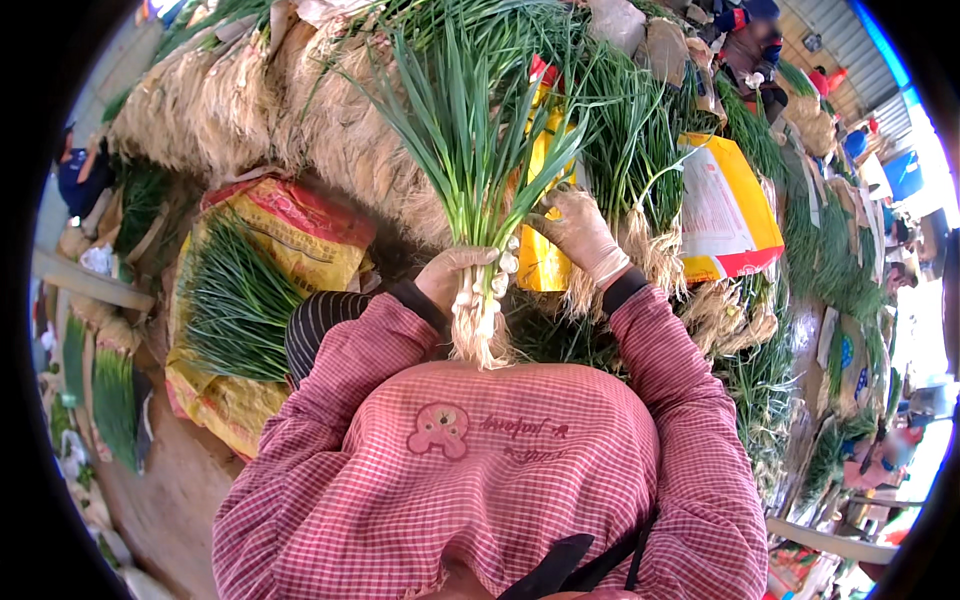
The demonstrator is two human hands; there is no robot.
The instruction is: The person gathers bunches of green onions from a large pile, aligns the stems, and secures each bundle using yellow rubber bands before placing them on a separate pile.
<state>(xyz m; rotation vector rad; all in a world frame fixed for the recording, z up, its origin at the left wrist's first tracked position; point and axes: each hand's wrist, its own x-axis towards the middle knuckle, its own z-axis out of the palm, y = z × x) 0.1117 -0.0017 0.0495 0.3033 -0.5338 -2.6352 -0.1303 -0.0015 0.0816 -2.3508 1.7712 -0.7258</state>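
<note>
My left hand (pixel 448 275), in a pale glove, is wrapped round a bunch of green garlic (pixel 478 205) just above its white bulbs. The bunch stands upright before my chest, with long leaves fanning upward and pale roots hanging below the hand. Beside its leaves, to the right, is my gloved right hand (pixel 580 236), fingers bent inward against the leaf edge. What those fingers pinch, if anything, is hidden. Behind that hand lies a yellow printed bag (pixel 545 255), and more green garlic (pixel 632 165) with roots downward rests just beyond it.
A long heap of rooted plants (pixel 365 150) runs across the far side. At left, a yellow and red sack (pixel 315 235) lies under cut greens (pixel 235 310). A yellow and white bag (pixel 725 210) lies to the right. Other people (pixel 755 50) sit farther off.
</note>
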